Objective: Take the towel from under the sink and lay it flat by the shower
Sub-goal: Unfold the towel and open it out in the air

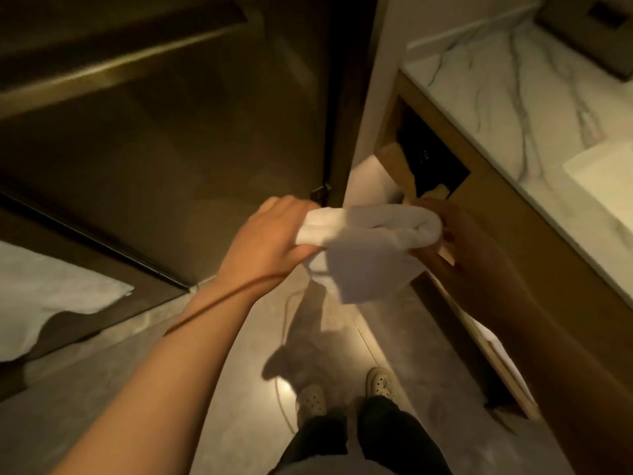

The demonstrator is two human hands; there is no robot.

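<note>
A white towel (370,241) hangs in the air in front of me, partly rolled along its top edge with a loose flap drooping below. My left hand (270,234) grips its left end. My right hand (469,241), in shadow, holds its right end. The towel is above the grey floor, just in front of the open wooden shelf (428,159) under the marble sink counter (513,108). The dark glass shower door (171,132) stands to the left of the towel.
A white basin (606,180) sits at the right edge of the counter. Another white cloth (51,296) lies behind the glass at the far left. My two feet in pale shoes (346,392) stand on the tiled floor (222,371) below.
</note>
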